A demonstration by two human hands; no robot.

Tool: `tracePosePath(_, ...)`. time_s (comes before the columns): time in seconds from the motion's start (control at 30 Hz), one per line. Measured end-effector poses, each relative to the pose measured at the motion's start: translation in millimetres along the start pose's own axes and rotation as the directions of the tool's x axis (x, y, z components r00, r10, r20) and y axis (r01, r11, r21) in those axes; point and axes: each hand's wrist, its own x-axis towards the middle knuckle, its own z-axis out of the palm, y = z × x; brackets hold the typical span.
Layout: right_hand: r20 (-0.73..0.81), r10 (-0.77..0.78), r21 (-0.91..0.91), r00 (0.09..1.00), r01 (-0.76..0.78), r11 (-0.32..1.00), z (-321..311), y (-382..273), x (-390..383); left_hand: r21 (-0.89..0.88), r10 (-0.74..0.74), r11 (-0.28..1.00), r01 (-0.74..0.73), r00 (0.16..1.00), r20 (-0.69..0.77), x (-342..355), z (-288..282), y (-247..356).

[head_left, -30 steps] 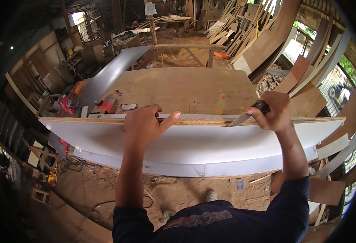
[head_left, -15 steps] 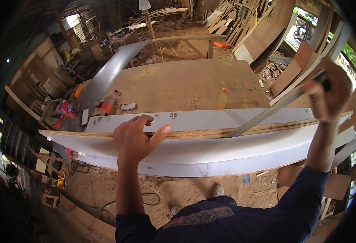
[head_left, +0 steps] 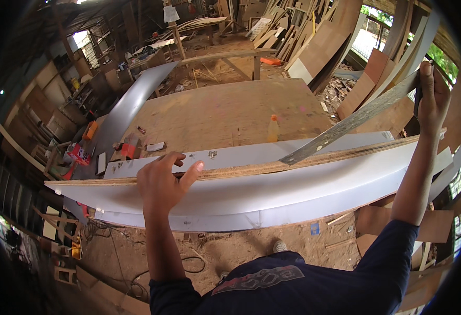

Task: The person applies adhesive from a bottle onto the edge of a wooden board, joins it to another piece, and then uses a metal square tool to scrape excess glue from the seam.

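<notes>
A long white-faced plywood panel (head_left: 293,191) stands on edge before me, its raw layered edge facing up. My left hand (head_left: 162,182) grips the panel left of its middle, fingers bent over the top edge and thumb pointing right. Raised at the far right, my right hand (head_left: 434,97) is closed around the dark handle of a handsaw (head_left: 353,113). The saw's stained, worn blade slopes down to the left, and its tip lies at the panel's top edge. Behind that edge lies another white board (head_left: 256,148) with a metal hinge (head_left: 212,154) on it.
Beyond is a wide wooden worktable (head_left: 220,110) bearing an orange-capped bottle (head_left: 273,129) and a white block (head_left: 155,147). A shiny grey sheet (head_left: 136,97) runs along its left. Boards (head_left: 319,44) lean at back right. A cable (head_left: 196,257) curls over the dirt floor.
My right hand has risen with the saw, and the blade now shows broader, its tip slightly higher. The view has shifted and tilted somewhat. My left hand keeps its place on the panel.
</notes>
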Motion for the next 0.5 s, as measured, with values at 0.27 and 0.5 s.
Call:
tracePosePath(0.27,0.107,0.083,-0.013,0.991,-0.082,0.997,23.8,-34.0,-23.5,0.000,-0.041,0.999,0.041,0.999,-0.018,-8.7,-5.4,4.5)
tracePosePath(0.5,0.161,0.098,-0.127,0.982,-0.078,0.989,22.9,-30.0,-24.4,-0.004,-0.034,0.999,0.034,0.999,-0.022,-13.0,-10.2,5.8)
